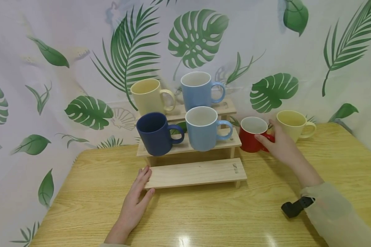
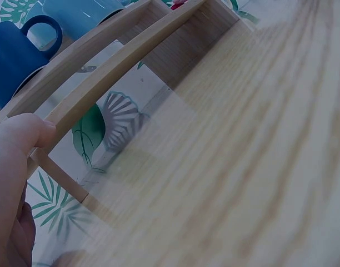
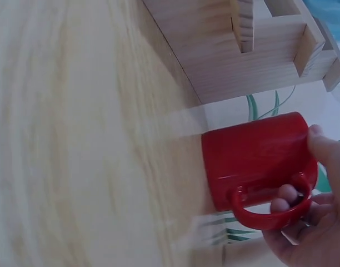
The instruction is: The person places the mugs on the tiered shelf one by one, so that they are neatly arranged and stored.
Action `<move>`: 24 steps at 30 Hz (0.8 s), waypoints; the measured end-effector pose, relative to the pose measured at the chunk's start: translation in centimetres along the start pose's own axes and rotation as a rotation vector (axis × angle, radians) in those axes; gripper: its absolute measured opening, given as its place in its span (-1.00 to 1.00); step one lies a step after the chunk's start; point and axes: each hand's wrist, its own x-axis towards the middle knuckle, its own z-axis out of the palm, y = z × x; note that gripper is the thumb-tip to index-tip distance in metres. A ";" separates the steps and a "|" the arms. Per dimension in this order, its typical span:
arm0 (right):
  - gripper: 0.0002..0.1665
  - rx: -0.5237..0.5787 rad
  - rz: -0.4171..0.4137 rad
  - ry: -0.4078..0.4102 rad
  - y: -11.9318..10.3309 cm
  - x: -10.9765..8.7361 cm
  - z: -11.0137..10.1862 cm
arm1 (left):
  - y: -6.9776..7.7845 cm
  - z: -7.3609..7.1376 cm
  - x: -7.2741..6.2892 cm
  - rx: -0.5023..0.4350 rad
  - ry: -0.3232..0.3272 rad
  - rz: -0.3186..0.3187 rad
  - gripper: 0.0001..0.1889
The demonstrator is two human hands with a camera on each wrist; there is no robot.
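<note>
My right hand (image 1: 282,145) holds a red mug (image 1: 248,139) with a white inside by its handle, to the right of a stepped wooden stand (image 1: 198,174). In the right wrist view, fingertips (image 3: 285,197) pass through the handle loop and the thumb lies near the rim. My left hand (image 1: 134,202) grips the left end of the stand's lowest step, its thumb (image 2: 36,130) at the board's edge. On the middle step stand a dark blue mug (image 1: 154,135) and a light blue mug (image 1: 201,130).
The top step bears a pale yellow mug (image 1: 146,97) and another light blue mug (image 1: 196,91). A second yellow mug (image 1: 289,125) stands on the wood-grain table (image 1: 204,216) beyond my right hand. Behind everything hangs a leaf-print cloth (image 1: 80,75).
</note>
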 end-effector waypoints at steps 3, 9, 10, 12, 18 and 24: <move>-0.01 0.026 0.027 0.035 0.2 0.0 0.3 | -0.2 0.0 0.0 0.003 -0.001 -0.001 -0.45; -0.08 0.074 0.065 0.124 0.7 0.1 1.1 | -2.3 0.4 0.1 0.007 0.006 0.007 -0.43; -0.10 0.087 0.070 0.136 0.7 0.2 1.3 | -2.8 0.5 0.1 0.009 0.006 0.009 -0.43; -0.11 0.116 0.086 0.147 0.8 0.3 1.7 | -3.6 0.6 0.1 0.017 0.006 0.013 -0.42; -0.10 0.209 0.153 0.171 0.7 0.4 2.4 | -4.3 0.7 0.1 0.030 0.006 0.032 -0.42; -0.09 0.227 0.193 0.181 0.6 0.3 2.7 | -4.2 0.6 0.0 0.038 0.004 0.023 -0.43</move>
